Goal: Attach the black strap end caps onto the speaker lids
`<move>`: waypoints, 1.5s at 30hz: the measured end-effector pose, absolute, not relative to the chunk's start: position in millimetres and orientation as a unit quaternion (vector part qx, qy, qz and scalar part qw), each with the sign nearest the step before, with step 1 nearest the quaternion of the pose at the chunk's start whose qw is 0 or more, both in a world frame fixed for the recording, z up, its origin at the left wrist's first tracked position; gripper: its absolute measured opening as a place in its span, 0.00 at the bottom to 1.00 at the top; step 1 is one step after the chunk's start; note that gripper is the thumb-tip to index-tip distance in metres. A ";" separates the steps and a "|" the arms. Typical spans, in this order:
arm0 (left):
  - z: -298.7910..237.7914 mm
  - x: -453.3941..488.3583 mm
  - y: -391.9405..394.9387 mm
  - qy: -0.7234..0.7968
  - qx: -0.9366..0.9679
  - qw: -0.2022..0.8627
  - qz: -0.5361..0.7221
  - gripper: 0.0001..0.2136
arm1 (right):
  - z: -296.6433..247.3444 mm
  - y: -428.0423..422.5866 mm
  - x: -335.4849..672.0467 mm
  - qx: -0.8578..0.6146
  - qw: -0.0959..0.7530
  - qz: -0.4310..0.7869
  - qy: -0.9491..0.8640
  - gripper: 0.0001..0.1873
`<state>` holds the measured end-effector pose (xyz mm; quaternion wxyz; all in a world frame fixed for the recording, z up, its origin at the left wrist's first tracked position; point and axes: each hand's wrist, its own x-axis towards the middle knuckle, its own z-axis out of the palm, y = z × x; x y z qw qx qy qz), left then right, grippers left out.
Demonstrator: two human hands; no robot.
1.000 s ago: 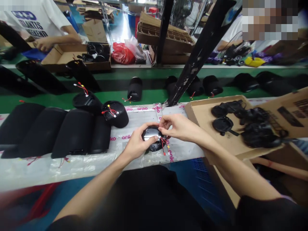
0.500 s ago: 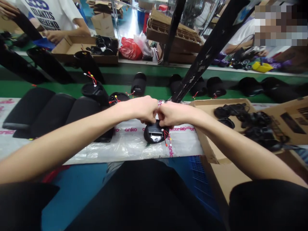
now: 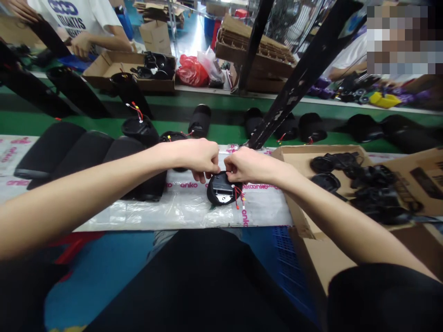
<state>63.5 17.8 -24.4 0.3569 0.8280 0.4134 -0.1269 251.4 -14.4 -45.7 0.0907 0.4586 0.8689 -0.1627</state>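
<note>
I see left hand (image 3: 204, 159) curled at far left rim of black cylinder (image 3: 221, 181), right hand (image 3: 242, 165) with fingers bunched at far rim; exact grip unclear to me. Red wires (image 3: 237, 198) hang at cylinder's right. Plastic-covered table (image 3: 187, 214) beneath. Black covers (image 3: 50, 150) lie left, cardboard box (image 3: 298, 155) of black parts (image 3: 374, 193) right. Green belt (image 3: 226, 127) beyond.

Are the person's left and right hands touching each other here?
Apart: the head view shows a narrow pale gap between the left hand and the right hand, above the black unit.
</note>
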 end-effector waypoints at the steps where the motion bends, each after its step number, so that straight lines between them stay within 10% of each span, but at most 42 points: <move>1: -24.5 65.5 18.4 0.410 0.832 0.350 -0.134 0.13 | -44.5 -13.8 250.0 0.454 0.099 -0.161 0.871 0.07; 14: -37.7 75.4 45.6 0.410 0.714 0.528 -0.208 0.06 | -50.4 -39.0 250.0 0.490 0.089 -0.102 0.861 0.09; 26: -31.6 94.5 -12.2 0.453 0.855 0.209 -0.139 0.06 | -51.1 -48.5 244.1 0.517 0.059 -0.109 0.847 0.13; 36: -50.0 69.2 -9.3 0.455 0.847 0.260 -0.088 0.15 | -82.6 -68.9 299.7 0.542 -0.178 -0.581 0.581 0.26; 45: -52.7 62.5 -10.7 0.458 0.846 0.268 -0.052 0.11 | -77.3 -69.0 283.8 0.580 -0.161 -0.567 0.563 0.27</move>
